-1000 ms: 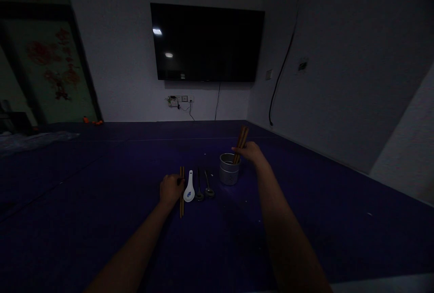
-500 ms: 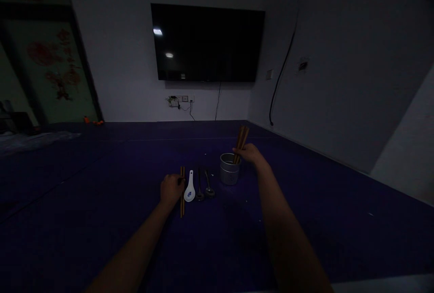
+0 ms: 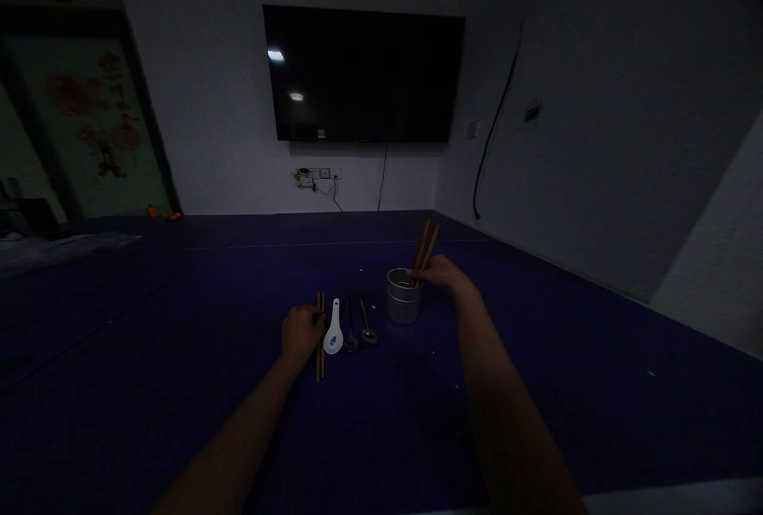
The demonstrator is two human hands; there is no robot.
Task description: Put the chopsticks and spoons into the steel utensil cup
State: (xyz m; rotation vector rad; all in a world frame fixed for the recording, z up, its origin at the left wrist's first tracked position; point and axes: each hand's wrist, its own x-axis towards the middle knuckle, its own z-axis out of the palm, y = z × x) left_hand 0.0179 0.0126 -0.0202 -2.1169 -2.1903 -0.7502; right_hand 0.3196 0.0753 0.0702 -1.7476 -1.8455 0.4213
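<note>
My right hand (image 3: 439, 272) is closed around several brown chopsticks (image 3: 425, 245), which lean with their lower ends inside the rim of a silver metal holder (image 3: 403, 307) with small holes in its side. My left hand (image 3: 302, 332) rests low with curled fingers on a pair of chopsticks (image 3: 320, 368) lying side by side. A dark patch shows at its fingertips, too dim to make out. To the right of that pair, a white soup spoon (image 3: 334, 336) with a blue mark lies handle away from me, then a dark spoon (image 3: 351, 340) and a metal spoon (image 3: 369, 334).
Everything stands on a wide dark purple surface (image 3: 196, 324). Crumpled clear plastic (image 3: 71, 246) lies at the far left, with small orange things (image 3: 164, 214) beyond it. A television (image 3: 365, 78) hangs on the back wall; a black cable (image 3: 499, 114) runs down the right wall.
The chopsticks in my right hand have spread slightly apart at the top, and that hand has shifted a little. My left hand, the spoons and the holder stay in place.
</note>
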